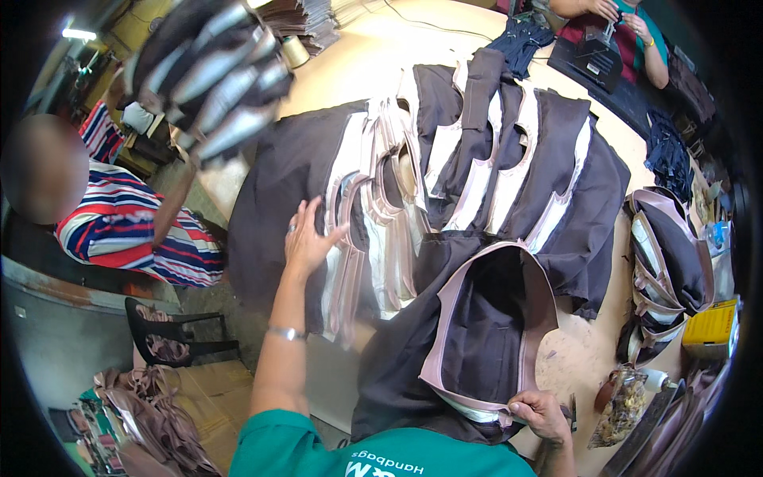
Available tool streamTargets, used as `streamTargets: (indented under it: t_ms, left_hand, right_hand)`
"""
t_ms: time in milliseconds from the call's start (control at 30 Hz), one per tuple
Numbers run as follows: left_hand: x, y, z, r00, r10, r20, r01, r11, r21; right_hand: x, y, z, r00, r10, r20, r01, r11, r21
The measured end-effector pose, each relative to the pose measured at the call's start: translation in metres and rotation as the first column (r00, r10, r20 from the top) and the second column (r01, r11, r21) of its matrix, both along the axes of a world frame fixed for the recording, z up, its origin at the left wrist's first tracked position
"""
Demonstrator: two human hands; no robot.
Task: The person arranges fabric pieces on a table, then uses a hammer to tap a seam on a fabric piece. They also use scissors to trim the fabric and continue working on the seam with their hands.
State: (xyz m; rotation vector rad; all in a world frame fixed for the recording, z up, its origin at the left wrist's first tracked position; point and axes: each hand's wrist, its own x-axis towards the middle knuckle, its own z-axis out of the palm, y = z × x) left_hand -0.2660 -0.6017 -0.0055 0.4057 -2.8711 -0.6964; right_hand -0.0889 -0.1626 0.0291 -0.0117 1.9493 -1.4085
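Note:
My right hand (pixel 542 415) is closed on the lower edge of a dark brown fabric bag piece (pixel 485 342) with a dusty-pink trimmed opening. This bag piece lies nearest me at the table's front edge, its mouth spread wide. My left hand (pixel 310 238), with a ring and a wristband, has its fingers spread. It is over the left end of a row of overlapping brown pieces with pink and white edging (pixel 381 215). More dark brown pieces with pale edges (pixel 548 159) overlap across the middle of the table. Whether my left fingertips touch the fabric I cannot tell.
At left, a person in a striped shirt (pixel 143 222) holds up a blurred bundle of dark and white pieces (pixel 214 79). Another person's hands (pixel 620 16) are at a black machine (pixel 592 60), far right. A folded bundle (pixel 671 254) and yellow box (pixel 710 327) stand right; a black chair (pixel 179 330), lower left.

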Motion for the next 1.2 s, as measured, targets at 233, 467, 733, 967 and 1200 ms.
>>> streamTargets:
  t_ms: [233, 467, 733, 967, 1200]
  left_hand:
    - [-0.024, 0.045, -0.038, 0.999, -0.039, 0.033, 0.045, 0.969, -0.244]
    - [-0.034, 0.025, -0.008, 0.985, 0.004, 0.174, 0.013, 0.995, -0.097]
    - [-0.05, 0.038, -0.028, 0.986, -0.038, 0.165, 0.076, 0.97, -0.231]
    - [-0.049, 0.053, -0.02, 0.978, -0.03, 0.208, 0.065, 0.984, -0.164]
    - [0.017, -0.133, 0.017, 0.764, 0.299, -0.571, -0.438, 0.891, -0.119]
  right_hand:
    - [0.0, -0.004, -0.005, 0.999, -0.002, 0.04, 0.002, 1.0, 0.001]
    - [-0.002, -0.001, -0.007, 0.994, -0.01, 0.109, 0.009, 1.0, 0.012]
    - [-0.005, -0.007, -0.008, 0.992, -0.059, 0.112, 0.061, 0.998, -0.02]
    - [-0.012, -0.013, -0.009, 0.992, 0.027, 0.124, -0.03, 0.999, 0.03]
    - [-0.014, -0.018, 0.001, 1.0, 0.001, 0.03, -0.001, 1.0, -0.019]
